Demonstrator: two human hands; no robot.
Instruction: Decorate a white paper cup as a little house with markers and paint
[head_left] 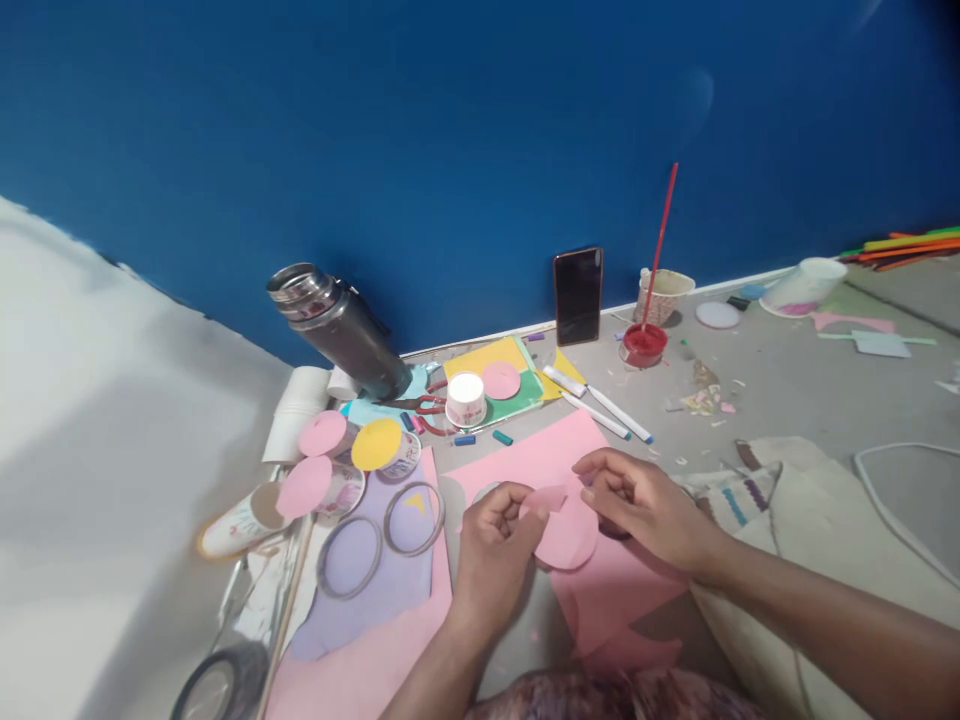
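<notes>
Blue wall point(465, 150) behind, your left hand point(495, 545) pinches a pink paper disc point(570, 540); your right hand point(645, 505) curls nearby, its hold unclear. Light pressure should prevent creases.

Your left hand point(499, 545) and right hand point(649, 508) are bare, and so are the forearms point(817, 612). Your garment point(615, 697) is mottled in dark maroon and paler, pinkish tones (only a strip shows, its pattern blurred).

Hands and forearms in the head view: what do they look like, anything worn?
Left hand and right hand: ungloved, no rings, watch or bracelets visible. Forearms: no sleeves in view. A mottled, dark-reddish garment shows at the bottom edge.
</notes>
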